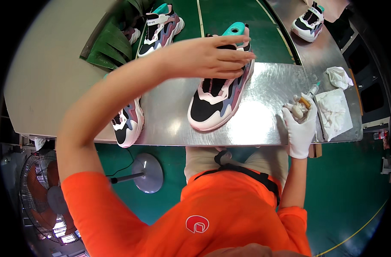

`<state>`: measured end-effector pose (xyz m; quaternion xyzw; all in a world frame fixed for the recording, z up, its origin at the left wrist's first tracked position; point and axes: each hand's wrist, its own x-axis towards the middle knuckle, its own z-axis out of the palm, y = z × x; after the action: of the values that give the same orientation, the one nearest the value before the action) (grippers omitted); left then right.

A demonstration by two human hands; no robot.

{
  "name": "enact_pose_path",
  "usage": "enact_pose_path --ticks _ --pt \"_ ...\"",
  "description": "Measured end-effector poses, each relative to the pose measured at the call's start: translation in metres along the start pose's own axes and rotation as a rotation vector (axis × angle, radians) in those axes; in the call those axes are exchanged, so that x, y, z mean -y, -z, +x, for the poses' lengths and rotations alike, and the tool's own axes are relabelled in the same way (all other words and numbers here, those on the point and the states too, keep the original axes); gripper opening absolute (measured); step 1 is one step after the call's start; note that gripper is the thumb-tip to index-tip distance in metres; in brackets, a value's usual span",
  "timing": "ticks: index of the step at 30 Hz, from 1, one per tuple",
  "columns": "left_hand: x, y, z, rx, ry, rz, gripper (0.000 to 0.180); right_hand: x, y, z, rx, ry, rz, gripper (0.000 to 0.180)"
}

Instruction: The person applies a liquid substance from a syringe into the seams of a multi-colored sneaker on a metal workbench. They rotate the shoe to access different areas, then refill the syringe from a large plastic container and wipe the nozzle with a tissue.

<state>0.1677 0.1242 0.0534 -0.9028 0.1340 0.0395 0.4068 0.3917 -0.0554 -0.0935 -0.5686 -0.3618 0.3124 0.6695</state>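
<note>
A black, white and pink sneaker (208,109) with purple-grey sides stands on the metal table, toe toward me, a teal insert (235,29) in its heel opening. My bare left hand (223,58) reaches across its upper, fingers stretched out and thumb hidden. At the table's right side, my right hand (300,128) wears a white glove and is curled around a clear syringe (313,90) with a teal tip. Something yellow-brown and a whitish lump show at its fingers; I cannot make out what they are. A similar sneaker (129,124) lies partly behind my left forearm.
Beside the right hand lies a white pad with crumpled tissue (332,112), a wad of tissue (339,77) beyond it. More sneakers stand on the green belt (159,30) and far right (309,23). Green strip curtains (112,45) hang at left. A fan (54,199) stands lower left.
</note>
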Motion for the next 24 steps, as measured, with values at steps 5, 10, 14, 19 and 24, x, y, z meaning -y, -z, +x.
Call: enact_pose_path --ticks 5,10,14,19,24 --pt "0.003 0.005 0.001 0.027 -0.013 -0.002 0.037 0.011 0.006 0.000 0.013 -0.107 0.002 0.053" --pt "-0.009 0.065 -0.010 0.034 0.433 -0.483 0.064 0.023 0.036 -0.005 0.091 -0.205 0.081 0.059" --pt "-0.012 0.081 -0.010 0.163 0.652 -0.837 0.057 0.026 0.041 -0.007 0.160 -0.211 0.200 0.061" --pt "-0.031 0.077 0.020 0.163 0.525 -0.873 0.057 0.018 0.036 -0.004 0.241 -0.236 0.268 0.062" --pt "-0.066 0.097 0.027 0.140 0.615 -0.651 0.055 0.013 0.048 -0.012 0.150 -0.215 0.212 0.060"
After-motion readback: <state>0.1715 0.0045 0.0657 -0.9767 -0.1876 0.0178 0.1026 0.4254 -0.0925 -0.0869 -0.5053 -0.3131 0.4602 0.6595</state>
